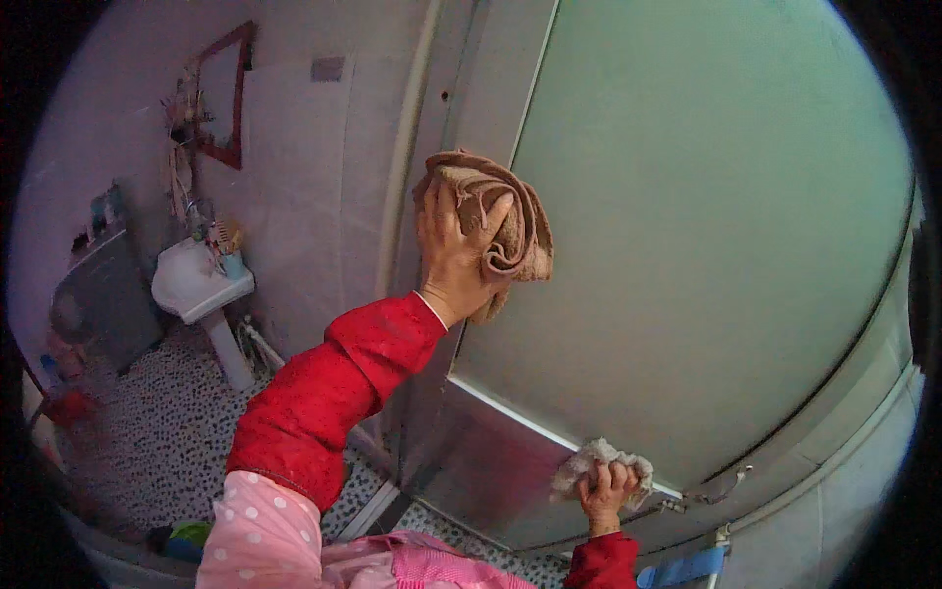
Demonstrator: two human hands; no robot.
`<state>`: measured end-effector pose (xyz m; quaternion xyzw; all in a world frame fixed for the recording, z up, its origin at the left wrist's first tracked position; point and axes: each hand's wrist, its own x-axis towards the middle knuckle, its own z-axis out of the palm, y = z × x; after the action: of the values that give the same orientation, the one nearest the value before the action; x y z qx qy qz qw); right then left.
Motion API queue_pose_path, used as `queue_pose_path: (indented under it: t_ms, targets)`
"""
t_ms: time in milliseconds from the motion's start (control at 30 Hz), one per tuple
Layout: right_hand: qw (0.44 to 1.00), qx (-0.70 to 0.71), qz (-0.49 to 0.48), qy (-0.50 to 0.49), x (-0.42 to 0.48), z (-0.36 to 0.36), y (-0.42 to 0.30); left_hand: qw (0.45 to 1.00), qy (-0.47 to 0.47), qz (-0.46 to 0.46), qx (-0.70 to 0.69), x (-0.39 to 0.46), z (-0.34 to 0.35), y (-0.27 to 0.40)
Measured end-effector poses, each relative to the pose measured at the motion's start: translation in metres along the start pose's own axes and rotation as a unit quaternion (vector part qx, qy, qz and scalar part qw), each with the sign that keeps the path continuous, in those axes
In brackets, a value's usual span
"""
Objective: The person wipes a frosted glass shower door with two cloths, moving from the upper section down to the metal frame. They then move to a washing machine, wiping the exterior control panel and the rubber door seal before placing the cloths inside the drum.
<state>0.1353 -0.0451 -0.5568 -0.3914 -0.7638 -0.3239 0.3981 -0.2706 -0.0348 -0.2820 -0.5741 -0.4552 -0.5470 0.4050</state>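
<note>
My left hand (pixel 458 254), in a red sleeve, is spread over a bunched brown towel (pixel 526 228). It presses the towel against the metal frame (pixel 486 88) of a door, at the left edge of the frosted glass pane (pixel 684 221). Lower down, my right hand (pixel 609 492) grips a crumpled greyish-white cloth (pixel 578 471). That cloth lies on the bottom rail of the pane, above the shiny lower door panel (pixel 493 464), which carries a blurred red reflection. Part of each cloth is hidden by my fingers.
Left of the door stand a white pedestal washbasin (pixel 195 283) with a light-blue cup (pixel 233 265), and a grey appliance (pixel 110 302). A red-framed mirror (pixel 241 96) hangs above. A metal tap or valve (pixel 725 489) and a blue object (pixel 684 568) are at lower right. Pebble-patterned floor (pixel 176 412) lies below.
</note>
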Motion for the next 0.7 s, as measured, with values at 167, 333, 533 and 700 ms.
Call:
queue_pose_path:
  t_ms: [167,333,533,700]
  targets:
    - [0.999,-0.025,-0.023,0.009,0.004,-0.009,0.005,0.993,0.110,0.045,0.006,0.094,0.000,0.006]
    - [1.000,-0.009,-0.023,0.014,0.001,-0.003,0.003,0.991,0.119,0.010,0.059,0.212,-0.004,0.009]
    - [0.999,-0.020,-0.024,0.018,0.002,-0.003,0.004,0.997,0.056,-0.002,0.047,0.231,-0.019,0.013]
    - [1.000,-0.009,-0.020,0.022,0.003,-0.002,-0.001,0.990,0.129,0.063,-0.008,0.131,-0.004,-0.009]
